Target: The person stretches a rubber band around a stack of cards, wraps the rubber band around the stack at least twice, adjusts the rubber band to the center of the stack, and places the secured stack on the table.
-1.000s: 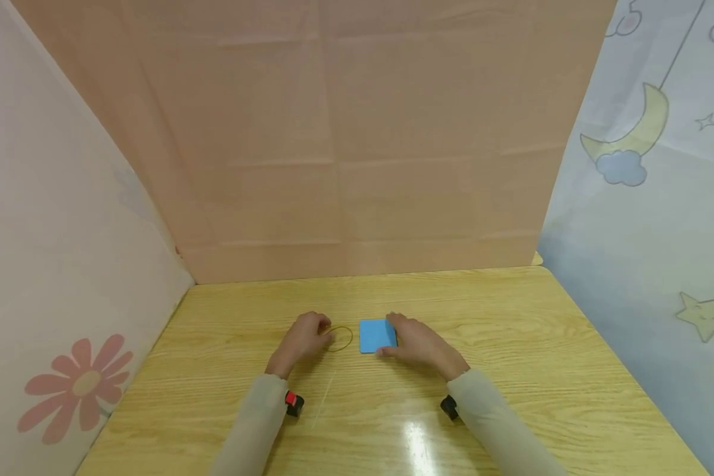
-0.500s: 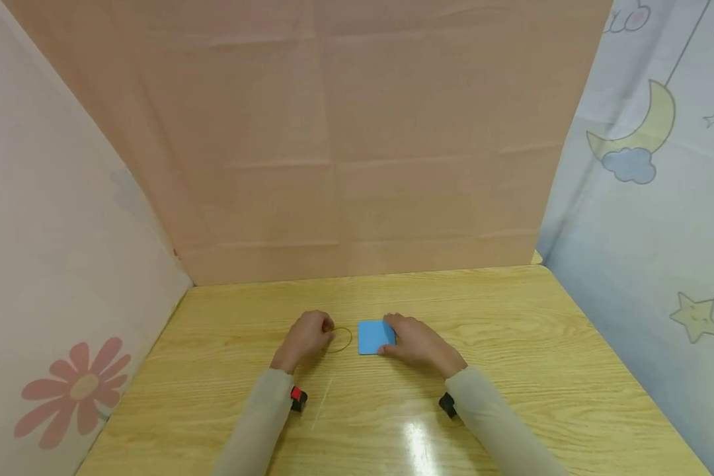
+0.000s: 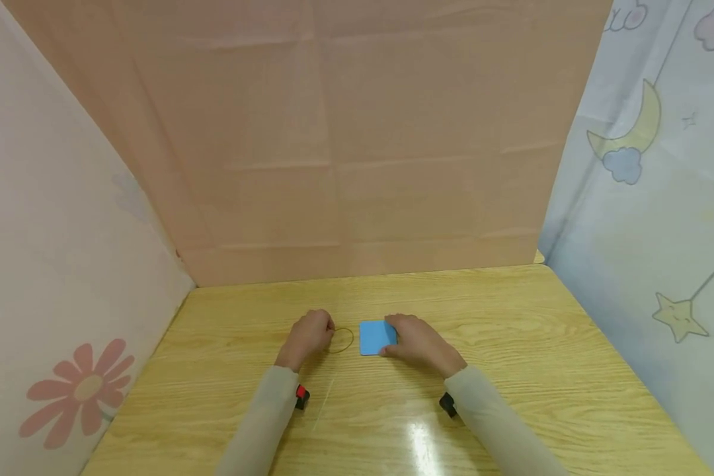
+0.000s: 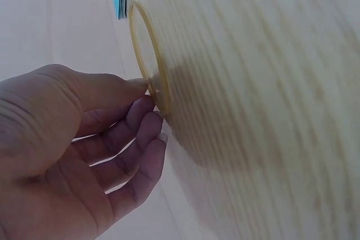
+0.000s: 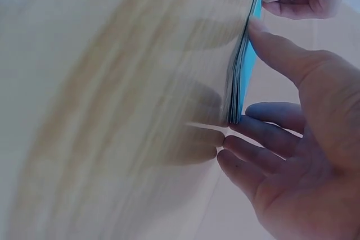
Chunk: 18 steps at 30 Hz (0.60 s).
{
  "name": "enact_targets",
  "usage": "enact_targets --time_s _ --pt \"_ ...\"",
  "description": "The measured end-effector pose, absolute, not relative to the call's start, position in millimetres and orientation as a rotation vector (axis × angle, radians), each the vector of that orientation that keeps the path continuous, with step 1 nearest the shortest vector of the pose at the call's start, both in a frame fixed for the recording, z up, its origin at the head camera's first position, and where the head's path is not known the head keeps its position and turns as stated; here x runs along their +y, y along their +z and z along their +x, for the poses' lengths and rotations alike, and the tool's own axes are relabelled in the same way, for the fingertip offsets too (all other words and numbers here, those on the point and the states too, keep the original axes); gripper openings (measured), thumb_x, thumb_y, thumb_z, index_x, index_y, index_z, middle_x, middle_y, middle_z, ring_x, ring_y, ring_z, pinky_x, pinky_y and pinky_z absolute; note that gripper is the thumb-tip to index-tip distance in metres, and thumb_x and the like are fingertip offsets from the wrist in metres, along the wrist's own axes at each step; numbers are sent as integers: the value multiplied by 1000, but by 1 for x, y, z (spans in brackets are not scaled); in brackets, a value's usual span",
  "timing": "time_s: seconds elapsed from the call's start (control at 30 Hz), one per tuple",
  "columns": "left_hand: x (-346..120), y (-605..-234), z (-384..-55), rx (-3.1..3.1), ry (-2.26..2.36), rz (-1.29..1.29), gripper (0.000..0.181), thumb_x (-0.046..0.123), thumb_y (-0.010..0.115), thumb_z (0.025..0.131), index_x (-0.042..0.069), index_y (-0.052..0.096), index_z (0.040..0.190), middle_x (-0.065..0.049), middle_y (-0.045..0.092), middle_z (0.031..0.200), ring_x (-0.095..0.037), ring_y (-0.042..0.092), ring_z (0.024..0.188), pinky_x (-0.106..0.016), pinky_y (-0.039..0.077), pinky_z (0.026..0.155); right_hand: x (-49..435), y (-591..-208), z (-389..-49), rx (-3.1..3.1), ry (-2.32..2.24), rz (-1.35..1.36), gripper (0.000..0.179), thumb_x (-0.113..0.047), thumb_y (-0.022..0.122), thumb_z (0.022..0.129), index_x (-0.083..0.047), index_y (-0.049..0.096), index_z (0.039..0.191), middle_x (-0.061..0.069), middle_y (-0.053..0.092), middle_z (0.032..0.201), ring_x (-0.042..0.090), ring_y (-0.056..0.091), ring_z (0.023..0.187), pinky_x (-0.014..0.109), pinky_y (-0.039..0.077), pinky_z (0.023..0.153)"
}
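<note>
A thin yellowish rubber band [image 3: 353,340] lies in a loop on the wooden table. My left hand [image 3: 306,336] pinches its left side between thumb and index finger, as the left wrist view shows, where the loop [image 4: 160,60] stays round and slack. Just right of the band sits a square stack of blue paper [image 3: 373,338], its many sheet edges showing in the right wrist view. My right hand [image 3: 421,342] holds the stack [image 5: 244,85] from the right, thumb at the near edge and fingertips at the far edge. Its right corners are partly covered by that hand.
The pale wooden table [image 3: 482,304] reaches back to a creased tan cloth [image 3: 345,165]. Printed walls stand on both sides, one with a red flower [image 3: 86,390], the other with a moon [image 3: 636,125]. Black wrist devices [image 3: 448,404] sit under the sleeves.
My left thumb and index finger have closed on the rubber band's left side, and that forearm has shifted slightly right. The right hand and blue stack stay almost in place.
</note>
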<state>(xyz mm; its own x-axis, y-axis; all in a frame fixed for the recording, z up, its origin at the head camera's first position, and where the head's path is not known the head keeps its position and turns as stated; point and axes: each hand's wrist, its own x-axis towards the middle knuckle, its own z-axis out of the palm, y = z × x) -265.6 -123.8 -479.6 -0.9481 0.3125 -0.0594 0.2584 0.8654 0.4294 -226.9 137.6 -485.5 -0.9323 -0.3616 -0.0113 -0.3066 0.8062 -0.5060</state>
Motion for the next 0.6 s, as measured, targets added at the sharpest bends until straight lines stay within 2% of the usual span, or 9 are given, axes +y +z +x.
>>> enact_targets --time_s 0.13,0.23,0.27,0.33,0.6 --pt "-123 -480 -265 2917 595 478 26 5 64 102 8 69 77 2 55 66 -10 39 54 -25 32 52 135 -485 -229 2898 -778 -512 73 -34 90 85 0 61 143 11 71 131 22 67 106 42 58 92" --pt "-123 -480 -265 2917 588 491 43 5 63 103 14 54 62 5 40 57 -9 30 52 -24 25 49 134 -485 -231 2904 -782 -493 74 -33 92 82 -1 61 141 11 71 129 23 66 105 42 58 91" --pt "-123 -481 -265 2915 593 497 48 5 62 103 16 46 59 6 31 55 -9 26 51 -24 22 48 134 -484 -231 2904 -785 -488 75 -33 93 82 -1 61 141 12 71 129 23 66 105 43 58 92" --pt "-123 -481 -265 2918 588 510 56 5 60 104 19 36 56 7 22 54 -10 20 51 -23 18 48 133 -484 -231 2904 -790 -473 77 -33 94 81 0 61 142 13 70 131 25 66 107 44 58 93" --pt "-122 -476 -265 2971 442 517 57 4 59 103 20 29 56 7 19 55 -10 18 54 -25 19 49 131 -483 -231 2895 -772 -459 83 -35 92 83 2 55 148 19 61 148 36 61 131 51 53 107"
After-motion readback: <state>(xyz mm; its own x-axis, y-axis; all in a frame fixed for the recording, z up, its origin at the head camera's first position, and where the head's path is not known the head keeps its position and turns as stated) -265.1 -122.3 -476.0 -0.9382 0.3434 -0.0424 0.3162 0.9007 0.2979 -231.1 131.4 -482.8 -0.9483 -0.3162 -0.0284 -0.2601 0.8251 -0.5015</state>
